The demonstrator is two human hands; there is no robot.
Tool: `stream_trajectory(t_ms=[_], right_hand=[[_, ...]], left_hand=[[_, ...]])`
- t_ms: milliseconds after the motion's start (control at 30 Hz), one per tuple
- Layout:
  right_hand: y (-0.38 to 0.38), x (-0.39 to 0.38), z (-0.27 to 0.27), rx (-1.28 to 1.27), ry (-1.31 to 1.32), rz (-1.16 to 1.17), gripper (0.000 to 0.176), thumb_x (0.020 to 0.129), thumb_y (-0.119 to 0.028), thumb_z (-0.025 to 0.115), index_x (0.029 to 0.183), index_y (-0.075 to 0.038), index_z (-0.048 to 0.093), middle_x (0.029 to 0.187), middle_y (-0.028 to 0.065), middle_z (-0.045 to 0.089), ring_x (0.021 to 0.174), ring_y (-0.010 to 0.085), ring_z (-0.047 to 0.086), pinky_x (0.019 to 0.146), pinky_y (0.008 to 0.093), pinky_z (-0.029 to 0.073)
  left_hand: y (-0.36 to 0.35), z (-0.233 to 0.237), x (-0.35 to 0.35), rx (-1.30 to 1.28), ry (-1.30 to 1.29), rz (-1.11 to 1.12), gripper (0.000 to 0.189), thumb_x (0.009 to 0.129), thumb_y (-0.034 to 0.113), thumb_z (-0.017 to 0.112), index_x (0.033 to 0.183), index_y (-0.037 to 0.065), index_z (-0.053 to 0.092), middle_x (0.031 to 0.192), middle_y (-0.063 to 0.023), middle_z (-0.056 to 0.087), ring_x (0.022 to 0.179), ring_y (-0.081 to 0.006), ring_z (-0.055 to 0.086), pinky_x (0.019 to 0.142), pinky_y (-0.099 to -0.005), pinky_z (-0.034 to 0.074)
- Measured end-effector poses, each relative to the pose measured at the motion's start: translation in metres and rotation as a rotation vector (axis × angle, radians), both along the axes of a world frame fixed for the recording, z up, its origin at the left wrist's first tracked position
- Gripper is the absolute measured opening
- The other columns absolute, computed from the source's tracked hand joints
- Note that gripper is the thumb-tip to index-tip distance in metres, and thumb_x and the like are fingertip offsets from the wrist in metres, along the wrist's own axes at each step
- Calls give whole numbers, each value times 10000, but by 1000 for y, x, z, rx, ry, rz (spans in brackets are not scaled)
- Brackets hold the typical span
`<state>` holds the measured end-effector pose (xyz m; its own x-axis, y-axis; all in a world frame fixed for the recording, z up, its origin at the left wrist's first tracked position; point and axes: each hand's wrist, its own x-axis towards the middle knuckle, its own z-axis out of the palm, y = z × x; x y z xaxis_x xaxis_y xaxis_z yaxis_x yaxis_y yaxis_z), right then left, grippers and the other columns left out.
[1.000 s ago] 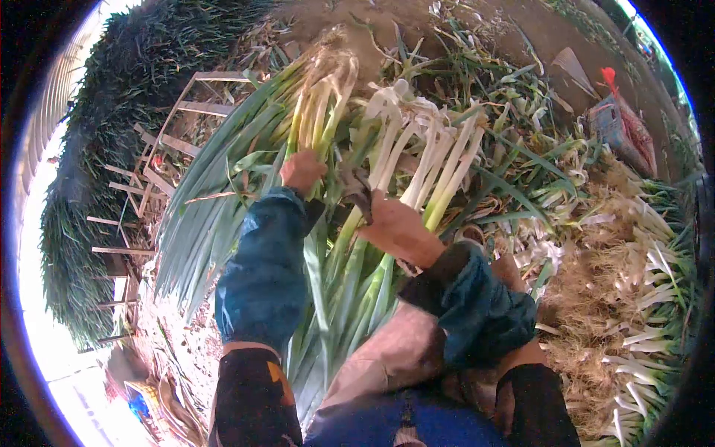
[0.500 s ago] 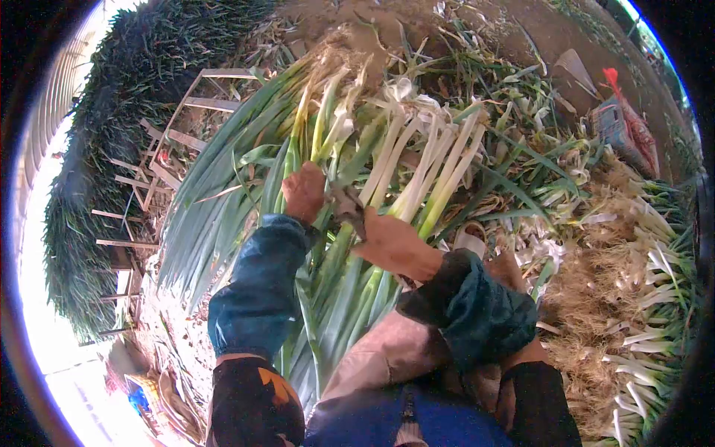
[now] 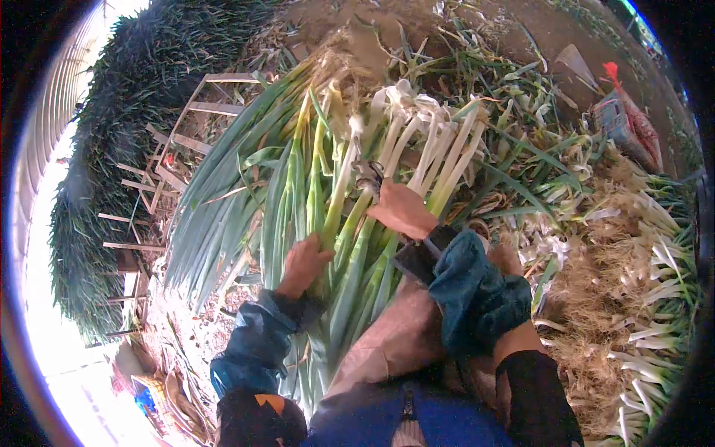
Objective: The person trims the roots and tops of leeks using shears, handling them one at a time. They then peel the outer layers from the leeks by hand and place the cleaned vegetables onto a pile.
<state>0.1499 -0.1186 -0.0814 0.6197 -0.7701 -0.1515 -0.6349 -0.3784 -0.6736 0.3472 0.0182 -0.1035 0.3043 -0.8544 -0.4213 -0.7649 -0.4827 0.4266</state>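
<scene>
Long green onions (image 3: 357,253) with pale stems and green leaves lie in front of me, their root ends pointing away. My left hand (image 3: 304,262) is closed around the green part of a stalk, low in the bunch. Farther up and to the right, my right hand (image 3: 404,210) is closed on a dark metal tool (image 3: 369,176), whose tip is beside a white stem (image 3: 350,153). The tool's exact shape is blurred. Peeled white stems (image 3: 439,160) lie just beyond my right hand.
A dark green heap of onions (image 3: 112,164) fills the left, beside a wooden frame (image 3: 195,141). Trimmed onions with roots (image 3: 640,343) line the right. A red net bag (image 3: 637,134) stands at the upper right. Peelings (image 3: 514,134) litter the ground.
My left hand has moved down along the onions, toward my body. My right hand and the tool have shifted slightly up and right. A white stem now shows beside the tool.
</scene>
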Motion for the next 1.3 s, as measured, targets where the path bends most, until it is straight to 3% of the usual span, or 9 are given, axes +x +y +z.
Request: stream_trajectory(t_ms=[567,700,767,800,833,933,1000,1167,1300], right_hand=[[15,-3,20,-130,-20,-107,377,725,-216,630,892,57,430,755,263,569,723,405,580,653,465,447],[18,-15,-10,-80,33,100,415,727,-234,641,936,71,452,764,265,580,756,417,576,667,473,451],[10,-16,-2,25,99,-40,420,725,-244,640,947,65,463,772,269,582,770,428,571,689,476,449],[8,-17,1,78,134,-111,423,724,-250,640,953,62,469,776,270,582,777,433,569,699,478,448],[10,-19,1,28,61,-87,398,727,-262,627,921,51,477,766,273,570,776,441,556,693,481,429],[17,-11,2,104,-11,-22,386,731,-271,619,891,49,474,760,264,558,770,436,545,662,469,412],[22,-5,3,90,-106,60,386,732,-287,620,866,44,471,761,264,539,771,428,535,646,460,400],[25,2,18,216,-134,77,312,721,-276,582,829,13,534,795,218,553,786,403,560,672,456,446],[28,1,-5,92,-169,107,316,730,-306,587,822,-7,543,739,194,519,755,394,540,634,466,415]], left_hand=[[37,-7,-25,-182,247,-18,428,732,294,610,1074,49,529,831,-212,595,797,-367,579,666,-439,435],[-20,-52,-45,-326,266,-335,256,782,247,537,965,68,539,850,-168,596,795,-359,565,657,-433,446],[-52,-61,-31,-516,38,-492,202,800,198,504,956,80,554,876,-157,595,802,-336,572,647,-413,454],[-72,-89,-3,-935,209,-426,190,801,143,476,958,101,572,843,-139,586,781,-317,576,629,-396,459],[-92,-75,8,-479,-37,-209,159,791,105,456,906,73,561,779,-136,563,716,-329,554,605,-407,456],[-125,-90,63,-517,-65,-71,109,773,96,453,805,10,511,802,-221,542,790,-390,530,681,-434,447],[-139,-93,72,-506,-481,-294,113,772,93,452,817,15,520,808,-223,556,827,-399,542,699,-444,454],[-160,-81,62,-281,-289,35,280,702,256,598,865,28,604,890,-217,597,898,-374,570,784,-455,451],[-174,-113,107,-174,-255,-255,435,595,410,698,807,33,652,851,-151,635,775,-355,593,696,-420,468]])
